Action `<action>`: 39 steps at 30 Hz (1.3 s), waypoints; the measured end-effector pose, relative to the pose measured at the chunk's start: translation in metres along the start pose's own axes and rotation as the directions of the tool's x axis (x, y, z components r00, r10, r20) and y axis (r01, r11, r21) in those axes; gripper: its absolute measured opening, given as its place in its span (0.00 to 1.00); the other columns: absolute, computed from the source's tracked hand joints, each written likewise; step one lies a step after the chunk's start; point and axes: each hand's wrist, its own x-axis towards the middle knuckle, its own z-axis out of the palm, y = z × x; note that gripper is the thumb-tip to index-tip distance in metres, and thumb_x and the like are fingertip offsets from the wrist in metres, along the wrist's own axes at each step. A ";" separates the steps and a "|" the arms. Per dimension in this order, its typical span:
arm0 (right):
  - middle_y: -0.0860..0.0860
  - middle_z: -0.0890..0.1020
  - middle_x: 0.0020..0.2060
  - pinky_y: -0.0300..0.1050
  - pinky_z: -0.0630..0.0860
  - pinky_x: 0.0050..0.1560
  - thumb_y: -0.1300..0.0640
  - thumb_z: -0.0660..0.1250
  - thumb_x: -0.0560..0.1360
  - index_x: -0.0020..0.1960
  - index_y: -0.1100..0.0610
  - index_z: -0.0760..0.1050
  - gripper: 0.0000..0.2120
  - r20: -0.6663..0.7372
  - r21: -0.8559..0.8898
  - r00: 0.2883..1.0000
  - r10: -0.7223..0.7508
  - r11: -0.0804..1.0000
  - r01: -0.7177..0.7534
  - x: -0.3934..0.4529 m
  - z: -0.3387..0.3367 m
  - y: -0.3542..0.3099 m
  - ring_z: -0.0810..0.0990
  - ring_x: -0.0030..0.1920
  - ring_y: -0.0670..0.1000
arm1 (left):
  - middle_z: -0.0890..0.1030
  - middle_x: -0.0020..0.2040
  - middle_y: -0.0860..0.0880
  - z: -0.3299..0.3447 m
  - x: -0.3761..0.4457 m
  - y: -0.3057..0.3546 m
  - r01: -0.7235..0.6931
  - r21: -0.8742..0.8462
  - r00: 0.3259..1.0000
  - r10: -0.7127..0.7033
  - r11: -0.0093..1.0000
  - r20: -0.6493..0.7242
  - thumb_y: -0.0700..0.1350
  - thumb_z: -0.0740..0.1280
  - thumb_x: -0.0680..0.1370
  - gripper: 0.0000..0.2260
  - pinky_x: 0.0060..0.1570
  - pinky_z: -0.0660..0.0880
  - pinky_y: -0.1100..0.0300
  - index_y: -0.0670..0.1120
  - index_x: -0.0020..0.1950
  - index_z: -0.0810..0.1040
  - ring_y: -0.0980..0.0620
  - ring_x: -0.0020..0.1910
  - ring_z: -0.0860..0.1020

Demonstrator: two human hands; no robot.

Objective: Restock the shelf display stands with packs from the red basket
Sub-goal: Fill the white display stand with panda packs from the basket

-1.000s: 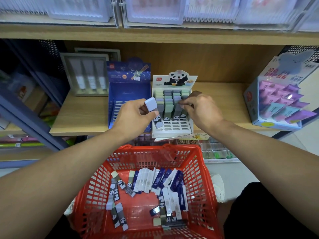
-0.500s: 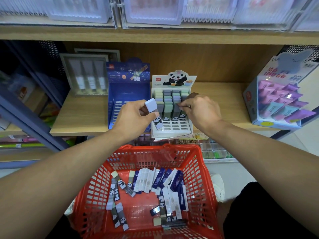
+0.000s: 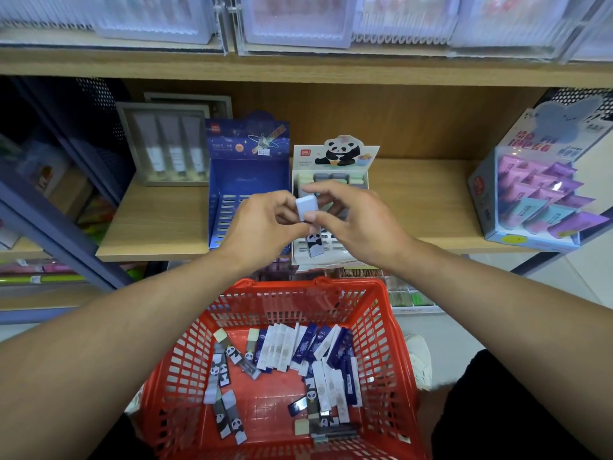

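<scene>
- One panda pack (image 3: 310, 224) is up between my hands, in front of the panda display stand (image 3: 335, 164) on the wooden shelf (image 3: 159, 220); its pale end points up and the panda print hangs below.
- My left hand (image 3: 262, 227) has fingers curled round the pack from the left, and my right hand (image 3: 358, 220) pinches its pale end between thumb and forefinger. I judge this to be a hand-over to the right.
- The stand's back rows look filled; the front slots look bare, though my hands hide most of them.
- Next, I reckon, the right hand must turn the pack upright and drop it into a free slot without knocking its neighbours.
- Beside it the blue display stand (image 3: 247, 180) looks nearly bare.
- Below, the red basket (image 3: 381, 343) holds many more panda, white and navy packs.
</scene>
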 end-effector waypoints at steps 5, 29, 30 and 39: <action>0.41 0.81 0.41 0.38 0.77 0.43 0.55 0.72 0.77 0.55 0.47 0.78 0.08 -0.056 -0.033 0.998 0.023 0.999 -0.024 -0.001 -0.010 0.006 0.80 0.42 0.41 | 0.85 0.47 0.56 0.005 0.002 -0.001 -0.020 0.043 1.000 0.021 0.999 -0.023 0.51 0.78 0.72 0.13 0.56 0.80 0.54 0.51 0.53 0.81 0.60 0.48 0.82; 0.44 0.81 0.42 0.27 0.64 0.31 0.56 0.71 0.78 0.49 0.53 0.80 0.02 -0.115 -0.186 0.969 0.219 0.953 -0.238 0.002 -0.042 0.055 0.78 0.40 0.46 | 0.43 0.82 0.56 0.010 0.002 -0.022 -0.248 0.600 0.931 0.017 0.760 0.364 0.53 0.72 0.76 0.26 0.76 0.56 0.51 0.54 0.73 0.71 0.48 0.79 0.55; 0.43 0.80 0.42 0.27 0.64 0.30 0.56 0.71 0.78 0.49 0.54 0.80 0.02 -0.110 -0.183 0.969 0.221 0.954 -0.239 0.002 -0.043 0.054 0.77 0.38 0.45 | 0.43 0.82 0.56 0.010 0.002 -0.022 -0.249 0.601 0.931 0.018 0.760 0.363 0.53 0.72 0.76 0.25 0.76 0.56 0.51 0.54 0.73 0.72 0.48 0.79 0.56; 0.39 0.78 0.38 0.28 0.63 0.28 0.56 0.72 0.77 0.45 0.51 0.78 0.04 -0.094 -0.218 0.967 0.235 0.943 -0.251 0.001 -0.047 0.052 0.75 0.33 0.39 | 0.41 0.82 0.57 0.010 0.002 -0.020 -0.246 0.604 0.926 -0.001 0.758 0.378 0.53 0.73 0.76 0.24 0.75 0.58 0.48 0.54 0.71 0.73 0.47 0.79 0.56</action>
